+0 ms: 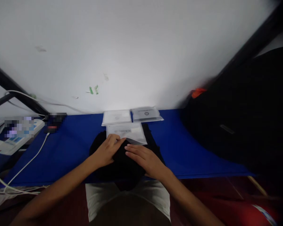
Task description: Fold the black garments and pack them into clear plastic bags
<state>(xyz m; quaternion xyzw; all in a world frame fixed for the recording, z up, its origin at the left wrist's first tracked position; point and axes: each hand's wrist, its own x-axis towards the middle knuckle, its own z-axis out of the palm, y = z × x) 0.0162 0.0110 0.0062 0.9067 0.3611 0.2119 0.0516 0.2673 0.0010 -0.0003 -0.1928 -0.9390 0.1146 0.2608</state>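
Observation:
Black folded cloth lies at the near edge of the blue surface, in front of my body. A clear plastic bag with a white insert rests against its far side. My left hand has its fingers curled at the bag's near edge, the thumb stretched toward the middle. On the cloth lies my right hand, fingers stretched out to the left and palm down. Two more flat packets, a white one and a greyish one with a dark logo, lie by the wall.
A white power strip with cables sits at the left, beside a dark device. A large black bulky item fills the right side, with an orange piece at its edge. The blue surface meets a pale wall.

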